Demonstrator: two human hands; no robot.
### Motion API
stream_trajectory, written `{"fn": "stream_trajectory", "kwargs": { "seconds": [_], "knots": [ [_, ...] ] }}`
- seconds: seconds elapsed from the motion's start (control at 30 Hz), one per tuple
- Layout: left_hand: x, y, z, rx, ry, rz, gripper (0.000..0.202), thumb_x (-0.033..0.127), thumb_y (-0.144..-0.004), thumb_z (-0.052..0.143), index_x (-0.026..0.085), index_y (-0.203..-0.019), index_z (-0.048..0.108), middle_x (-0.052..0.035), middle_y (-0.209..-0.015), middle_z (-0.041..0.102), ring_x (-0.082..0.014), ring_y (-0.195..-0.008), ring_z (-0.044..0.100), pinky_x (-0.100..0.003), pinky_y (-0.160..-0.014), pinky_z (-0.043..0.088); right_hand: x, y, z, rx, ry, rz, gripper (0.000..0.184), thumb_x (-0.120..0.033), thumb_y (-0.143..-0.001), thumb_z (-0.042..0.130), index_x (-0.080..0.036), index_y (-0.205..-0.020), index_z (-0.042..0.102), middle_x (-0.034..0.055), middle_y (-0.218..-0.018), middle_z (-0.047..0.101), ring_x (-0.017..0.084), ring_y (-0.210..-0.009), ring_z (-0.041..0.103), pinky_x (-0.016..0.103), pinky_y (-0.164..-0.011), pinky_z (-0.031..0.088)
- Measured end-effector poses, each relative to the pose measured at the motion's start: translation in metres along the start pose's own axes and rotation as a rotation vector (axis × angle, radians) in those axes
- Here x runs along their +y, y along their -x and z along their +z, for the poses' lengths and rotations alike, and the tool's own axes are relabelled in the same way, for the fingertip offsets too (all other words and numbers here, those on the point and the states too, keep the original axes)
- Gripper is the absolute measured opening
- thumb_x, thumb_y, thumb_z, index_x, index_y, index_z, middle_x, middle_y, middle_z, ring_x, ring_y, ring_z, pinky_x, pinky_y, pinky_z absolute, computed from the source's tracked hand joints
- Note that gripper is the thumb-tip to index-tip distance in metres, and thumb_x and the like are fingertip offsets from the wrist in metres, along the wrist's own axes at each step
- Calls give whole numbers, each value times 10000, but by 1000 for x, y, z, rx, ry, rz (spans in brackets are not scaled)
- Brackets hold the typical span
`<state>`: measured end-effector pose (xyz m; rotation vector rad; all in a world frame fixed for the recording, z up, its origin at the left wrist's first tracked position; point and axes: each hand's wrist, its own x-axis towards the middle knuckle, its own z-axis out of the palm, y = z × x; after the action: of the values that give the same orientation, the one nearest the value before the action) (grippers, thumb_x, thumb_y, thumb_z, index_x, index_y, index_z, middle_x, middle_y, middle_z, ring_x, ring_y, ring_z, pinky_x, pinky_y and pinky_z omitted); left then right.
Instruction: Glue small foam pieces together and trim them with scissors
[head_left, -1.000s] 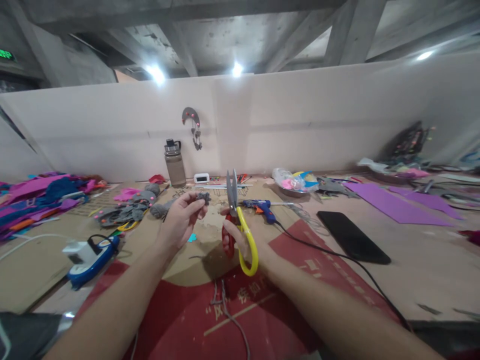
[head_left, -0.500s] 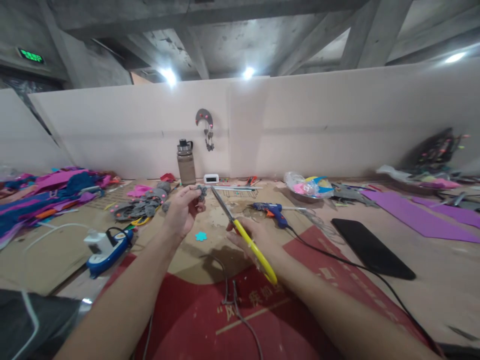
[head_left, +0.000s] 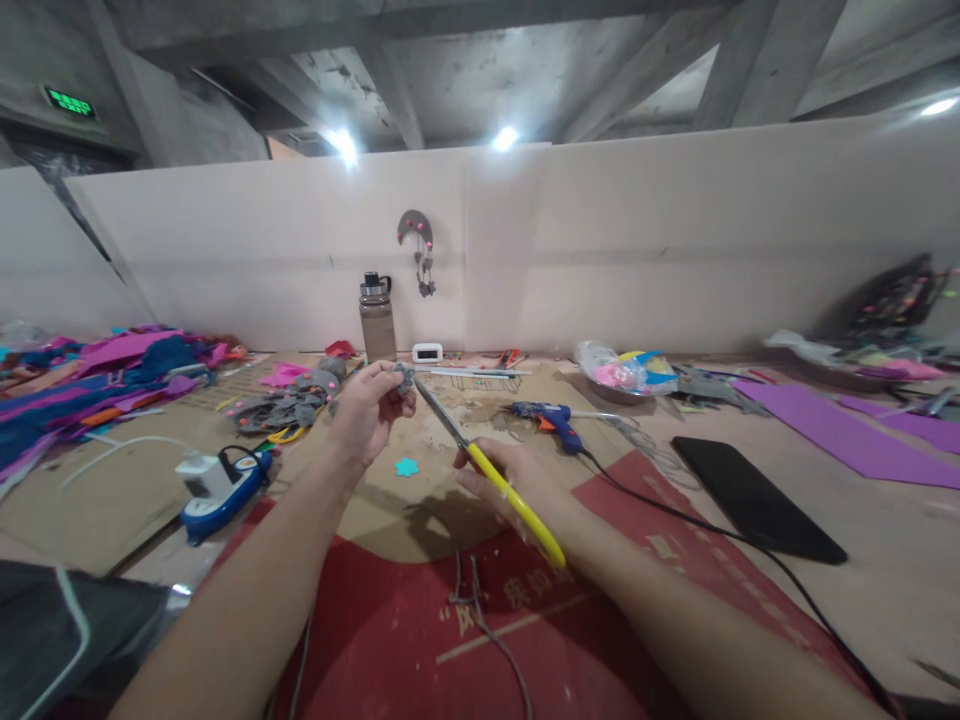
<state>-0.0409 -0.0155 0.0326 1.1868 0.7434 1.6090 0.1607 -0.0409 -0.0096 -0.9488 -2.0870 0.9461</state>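
Observation:
Between the thumb and fingers of my left hand [head_left: 370, 408] is a small piece of grey felt [head_left: 404, 376]. My right hand [head_left: 504, 480] grips yellow-handled scissors [head_left: 517, 505], their blades angled up and left. The blade tips lie at the right edge of the felt piece; whether they touch it I cannot tell. Below my hands a turquoise flower cutout [head_left: 406, 467] rests on the brown board. A grey cord [head_left: 480, 610] lies loosely on the red printed sheet [head_left: 390, 640] nearer to me.
A blue glue gun [head_left: 551, 420] with its black cable and a dark phone [head_left: 757, 500] lie to the right. At left are a power strip [head_left: 225, 500] and grey felt scraps [head_left: 281, 405]. A water bottle [head_left: 376, 320] stands by the back wall.
The scissor tips have come closer to the felt piece in my left hand. The whole view has shifted slightly.

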Motion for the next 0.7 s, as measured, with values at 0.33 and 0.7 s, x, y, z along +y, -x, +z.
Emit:
{"fn": "stream_trajectory", "kwargs": {
  "seconds": [0.33,0.7],
  "knots": [
    [3,3,2,10,-48,3,104,167,-669,593,152,-737,515,23,-586,528,-88,-498,528,-192,-448,405,0,2,2,-17,-11,12,247,-422,-784,540,-185,-834,593,-36,-591,504,76,-503,437,184,-476,338],
    [5,4,4,21,-44,4,134,171,-644,617,157,-741,526,19,-587,542,-90,-485,528,-197,-451,406,-1,2,4,-31,-67,34,257,-434,-778,543,-186,-834,581,-40,-583,484,76,-477,424,187,-445,333]
  ]
}}
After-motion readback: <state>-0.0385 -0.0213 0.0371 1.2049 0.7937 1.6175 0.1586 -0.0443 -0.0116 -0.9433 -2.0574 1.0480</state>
